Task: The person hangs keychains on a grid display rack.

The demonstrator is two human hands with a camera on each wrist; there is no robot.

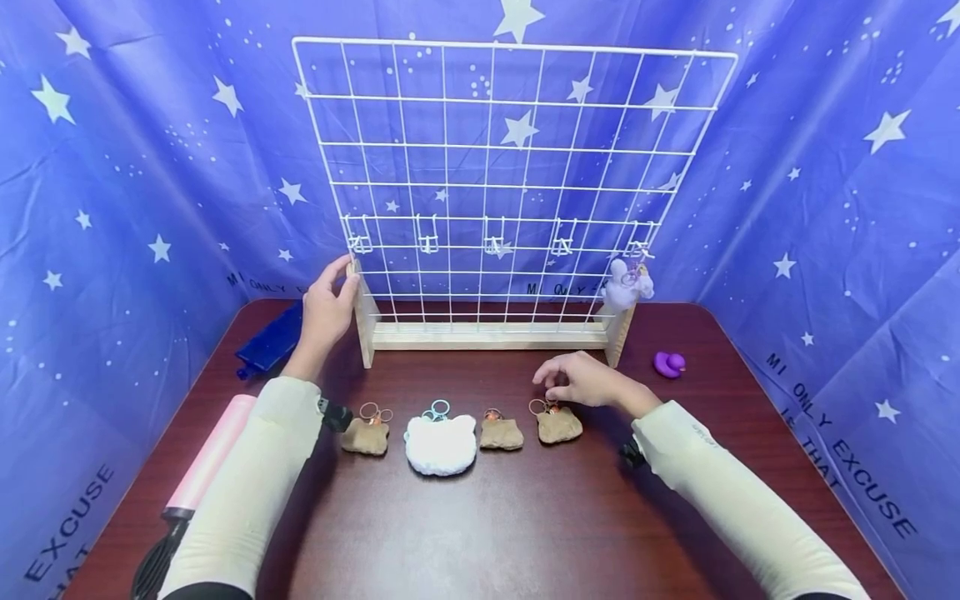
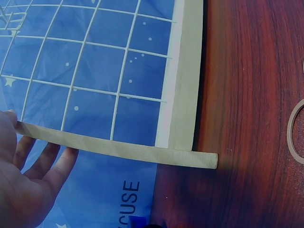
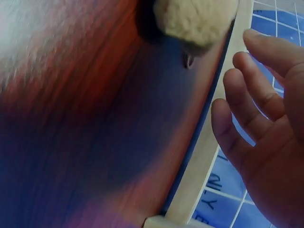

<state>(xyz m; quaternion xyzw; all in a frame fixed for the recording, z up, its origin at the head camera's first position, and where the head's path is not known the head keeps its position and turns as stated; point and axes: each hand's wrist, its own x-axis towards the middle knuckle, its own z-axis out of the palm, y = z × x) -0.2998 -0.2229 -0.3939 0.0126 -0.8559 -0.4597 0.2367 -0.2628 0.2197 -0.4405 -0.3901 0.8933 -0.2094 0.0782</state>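
Observation:
My left hand [image 1: 330, 304] holds the top of the wooden side post [image 1: 363, 321] of a white wire grid rack [image 1: 480, 185]. In the left wrist view, its fingers [image 2: 61, 166] reach behind the post. My right hand [image 1: 581, 379] is over the ring end of the rightmost brown plush keychain [image 1: 559, 427], its fingers loosely bent with nothing between them in the right wrist view. Left of that keychain lie another brown plush keychain [image 1: 501, 434], a white plush keychain [image 1: 441, 446] with light blue rings, and a third brown one [image 1: 365, 437].
Several white hooks [image 1: 493, 243] line the grid, and a pale lilac plush keychain [image 1: 624, 287] hangs from the rightmost. A purple rubber duck [image 1: 669, 364] sits at the right. Toward the left are a dark blue object [image 1: 270, 340] and a pink cylinder [image 1: 212, 450] with a black cord.

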